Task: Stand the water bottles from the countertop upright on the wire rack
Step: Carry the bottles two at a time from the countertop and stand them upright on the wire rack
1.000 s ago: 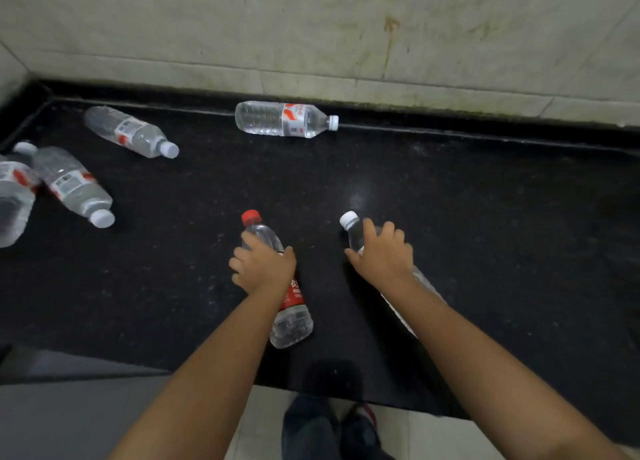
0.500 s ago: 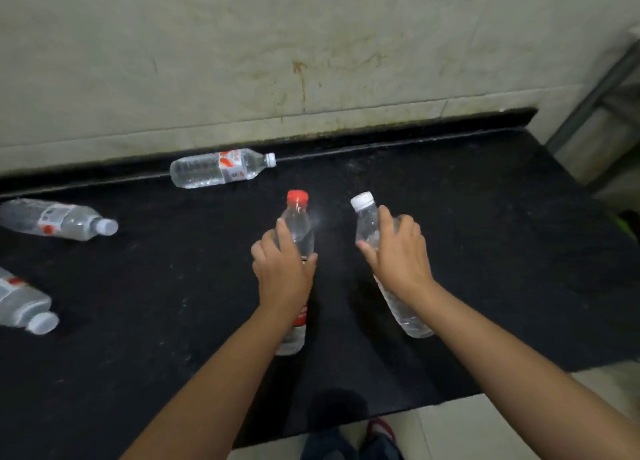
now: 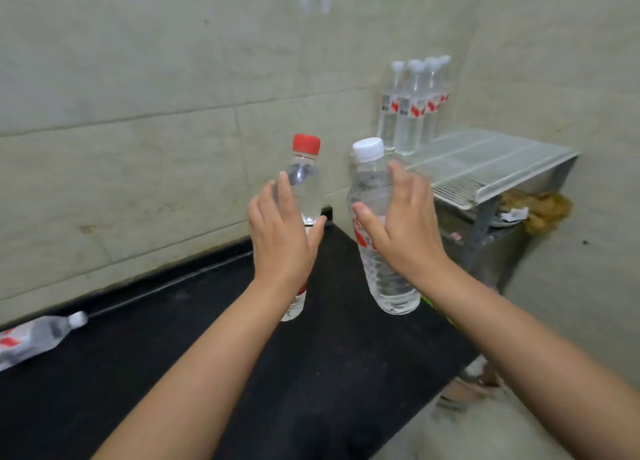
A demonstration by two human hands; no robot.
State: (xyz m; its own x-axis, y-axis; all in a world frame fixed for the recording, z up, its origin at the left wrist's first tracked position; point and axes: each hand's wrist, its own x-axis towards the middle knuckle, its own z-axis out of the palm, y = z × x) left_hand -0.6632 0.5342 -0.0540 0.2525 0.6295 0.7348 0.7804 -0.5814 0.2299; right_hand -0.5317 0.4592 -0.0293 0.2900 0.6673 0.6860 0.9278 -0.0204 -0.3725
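The left hand holds a red-capped bottle off the black worktop, fingers and thumb curled round its middle — the grip wraps the body, cap up, bottle close to upright. Just beside it, nearer the wire rack, the right hand grips a white-capped bottle the same way, thumb across the red label and fingers round the far side; this bottle tilts slightly, its base hanging above the worktop's end. Both bottles are in the air short of the rack and not touching it. On the rack's back corner, against the tiled wall, a cluster of white-capped bottles stands upright. Far from the rack, at the worktop's opposite side, another bottle lies on its side — blurred.
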